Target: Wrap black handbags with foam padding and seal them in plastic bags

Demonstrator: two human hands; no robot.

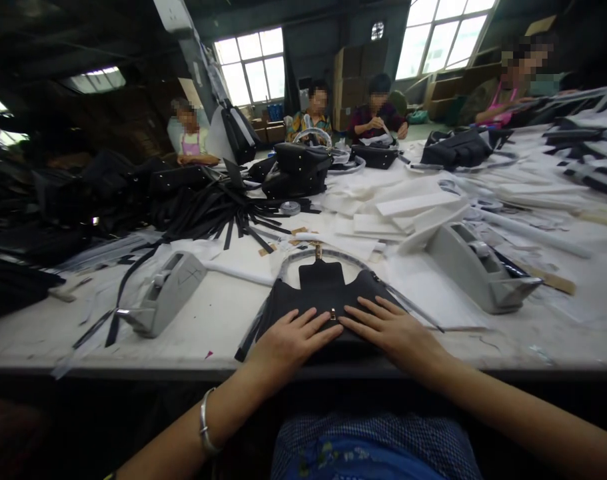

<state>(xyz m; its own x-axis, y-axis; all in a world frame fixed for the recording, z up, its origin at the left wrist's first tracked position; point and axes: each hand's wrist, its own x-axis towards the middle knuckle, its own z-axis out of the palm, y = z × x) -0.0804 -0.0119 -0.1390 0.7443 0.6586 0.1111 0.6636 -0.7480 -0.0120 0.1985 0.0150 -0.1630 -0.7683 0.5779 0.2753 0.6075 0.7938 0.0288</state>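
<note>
A small black handbag (328,287) with a gold clasp lies flat at the near edge of the white table (218,313). A clear plastic-wrapped handle arcs over its far side. My left hand (288,337) rests flat on the bag's near left part, fingers stretched toward the clasp. My right hand (390,330) lies flat on the near right part, fingers spread and pointing left. The fingertips of both hands nearly meet at the clasp. Neither hand grips anything.
Two grey tape dispensers stand on the table, one at left (166,293), one at right (476,267). Black straps (218,217), white sheets (408,210) and more black bags (298,167) cover the far table. Several people sit working at the back.
</note>
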